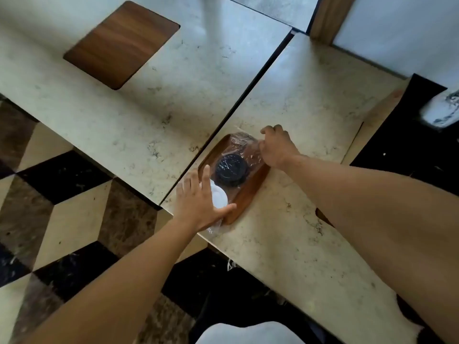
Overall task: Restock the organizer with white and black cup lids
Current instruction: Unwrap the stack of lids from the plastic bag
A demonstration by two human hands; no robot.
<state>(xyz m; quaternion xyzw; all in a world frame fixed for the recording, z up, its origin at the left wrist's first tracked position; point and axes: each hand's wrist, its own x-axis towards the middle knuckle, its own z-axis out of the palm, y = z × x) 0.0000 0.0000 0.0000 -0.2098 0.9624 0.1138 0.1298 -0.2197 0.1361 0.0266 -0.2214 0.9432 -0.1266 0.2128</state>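
Note:
A brown wooden tray [250, 188] lies near the left edge of the nearer marble table. On it sit a stack of black cup lids [231, 170] wrapped in clear plastic [244, 147] and a stack of white cup lids [219, 196], also in a plastic sleeve. My left hand [200, 203] is spread flat over the white lids, fingers apart, partly hiding them. My right hand [275, 147] is at the far end of the tray, fingers pinched on the crinkled plastic of the black lids' wrap.
A second marble table [124, 115] stands to the left across a narrow dark gap, with a wooden board [121, 43] on it. Patterned floor tiles [62, 219] lie below left. A shoe [442, 110] shows at the right edge.

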